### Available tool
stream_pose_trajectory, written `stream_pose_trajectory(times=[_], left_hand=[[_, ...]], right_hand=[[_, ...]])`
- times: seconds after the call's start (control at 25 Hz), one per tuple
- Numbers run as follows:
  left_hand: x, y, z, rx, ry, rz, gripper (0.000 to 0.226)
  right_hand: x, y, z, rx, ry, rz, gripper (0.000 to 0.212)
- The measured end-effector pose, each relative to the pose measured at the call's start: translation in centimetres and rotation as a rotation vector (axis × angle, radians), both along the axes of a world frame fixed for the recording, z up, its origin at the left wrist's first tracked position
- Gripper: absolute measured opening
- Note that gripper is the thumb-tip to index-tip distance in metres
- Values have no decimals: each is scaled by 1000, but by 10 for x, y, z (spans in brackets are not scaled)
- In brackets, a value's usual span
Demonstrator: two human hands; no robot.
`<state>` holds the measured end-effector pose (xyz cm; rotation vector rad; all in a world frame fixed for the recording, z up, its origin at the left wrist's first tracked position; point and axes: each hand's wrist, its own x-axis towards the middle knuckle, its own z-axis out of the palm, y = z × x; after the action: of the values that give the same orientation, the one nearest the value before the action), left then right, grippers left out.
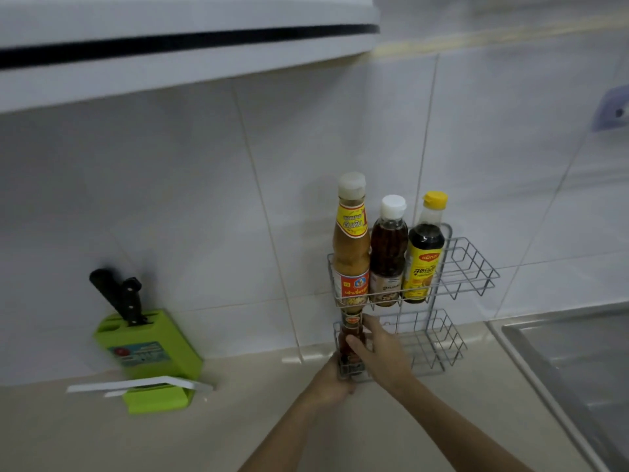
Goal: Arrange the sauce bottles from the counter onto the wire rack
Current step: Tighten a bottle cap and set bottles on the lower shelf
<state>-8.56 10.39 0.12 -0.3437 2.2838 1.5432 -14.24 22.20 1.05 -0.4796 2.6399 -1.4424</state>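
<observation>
My right hand (377, 352) grips the small red sauce bottle (352, 338) in the wire rack (476, 267)'s lower basket, left end; my left hand (335, 379) cups the basket corner below, closed around it as far as I can tell. If the base lands across the wires it could tip, I judge. It is dark red, gold-labelled, upright. Three taller bottles fill the upper tier.

Thin grey metal wire is seen in the two-tier rack (471, 267); glossy white ceramic tiles (170, 199), smooth green plastic knife block (153, 349), brushed steel sink (578, 352)
</observation>
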Motion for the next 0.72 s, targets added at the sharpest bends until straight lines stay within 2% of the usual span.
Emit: stream_pose_trajectory(times=[0.08, 0.2, 0.4, 0.56, 0.72], left_hand=[[4, -3, 7, -62, -12, -26, 66], [14, -6, 16, -110, -37, -89, 66], [43, -32, 35, -347, -82, -159, 53], [84, -54, 51, -346, -91, -154, 46], [116, -68, 57, -319, -87, -135, 44]], right_hand=[[6, 2, 1, -36, -28, 52, 50], [15, 5, 0, -2, -43, -10, 56], [55, 22, 9, 96, 39, 51, 46], [94, 33, 20, 222, 77, 145, 48], [124, 32, 33, 217, 68, 179, 46]])
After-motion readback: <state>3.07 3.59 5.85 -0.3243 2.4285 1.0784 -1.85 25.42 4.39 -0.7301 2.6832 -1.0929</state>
